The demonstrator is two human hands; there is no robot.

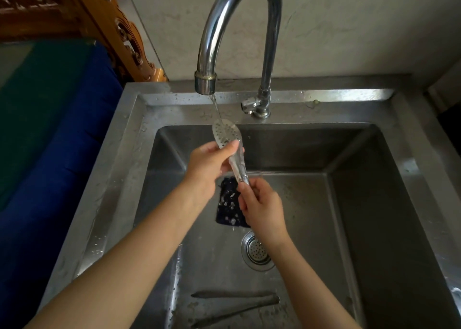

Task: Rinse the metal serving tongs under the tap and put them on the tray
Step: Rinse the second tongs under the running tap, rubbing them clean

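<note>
Tongs (230, 149) over the sink (349, 203) w/ perforated head under the tap (207, 79) stream, my left hand (209, 165) pinching near the head, right hand (262, 206) clenched on the handle end; wet metal, prob. slippery, stiff, light.

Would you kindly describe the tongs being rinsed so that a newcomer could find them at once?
Start at the curved chrome tap above the steel sink and follow its thin stream down. It lands on the perforated oval head of the metal tongs, held between the left hand and right hand. A second, darker pair lies untouched on the basin floor.
</note>
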